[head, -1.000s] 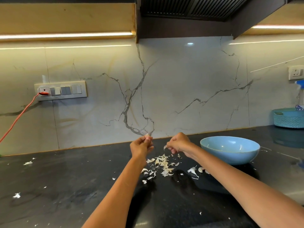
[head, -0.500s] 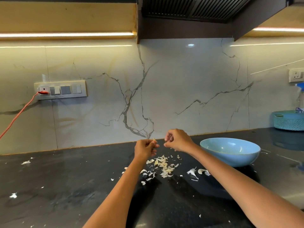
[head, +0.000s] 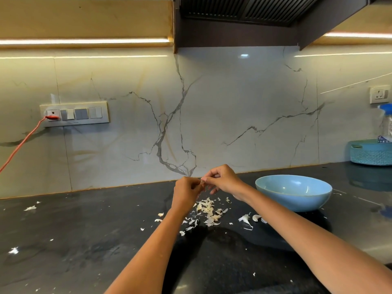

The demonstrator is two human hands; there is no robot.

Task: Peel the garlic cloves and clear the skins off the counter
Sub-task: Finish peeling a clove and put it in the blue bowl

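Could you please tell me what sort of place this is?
Most likely a home kitchen: a dark stone counter against a marble-look backsplash, an extractor hood overhead, and garlic skins beside a blue bowl.

No text, label or number reads clearly; print on the packet (head: 383,139) at right edge is blurred.

Garlic clove (head: 201,183) hidden between fingertips.
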